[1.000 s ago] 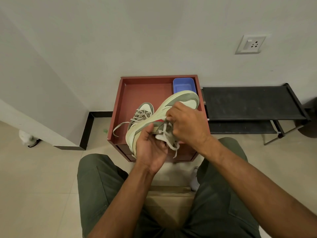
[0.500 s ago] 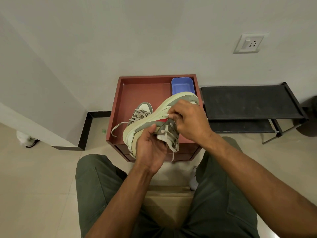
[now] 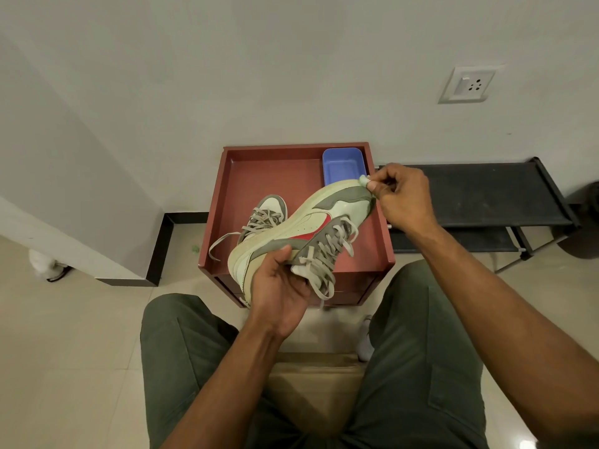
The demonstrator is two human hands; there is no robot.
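Two sneakers (image 3: 312, 222) (image 3: 270, 210), one tub (image 3: 343, 166).

L hand (image 3: 278, 293): fingers hidden under held sneaker (image 3: 311, 226), only thumb shows. R hand (image 3: 402, 196) pinches small whitish bit (image 3: 364, 180) at the toe; too small to ID. 2nd sneaker (image 3: 270, 207) on red cabinet (image 3: 291, 146): heel end hidden behind the held one. Blue tub (image 3: 342, 165): near rim covered by toe. Dark round obj (image 3: 585, 222) cut off by frame edge. White item (image 3: 42, 264) by wall corner partly hidden, blurry. White thing (image 3: 364, 343) between knees half behind R leg.

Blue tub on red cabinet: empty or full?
Empty where visible: small blue plastic tub shows bare floor; grey-and-cream sneaker hides its near edge.
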